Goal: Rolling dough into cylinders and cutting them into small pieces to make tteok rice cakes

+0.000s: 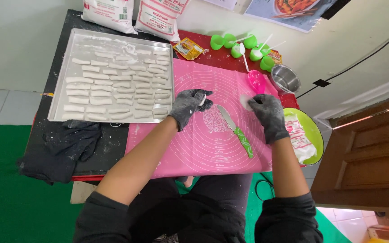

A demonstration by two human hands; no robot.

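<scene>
Left hand (pixel 188 105), gloved dark, is curled closed on a small white dough piece (pixel 202 101) at frame centre, over the pink mat (pixel 190 148). Right hand (pixel 269 116) — also gloved — rests on the mat right of centre, fingers bent at a white dough lump (pixel 246 101); grip not discernible. Green-handled knife (pixel 236 130) lies between the hands; metal tray (pixel 64 96) of dough strips sits upper left on the surface.

flour bags (pixel 133 13) cropped, dough piece (pixel 202 100) perhaps glove-hidden
</scene>
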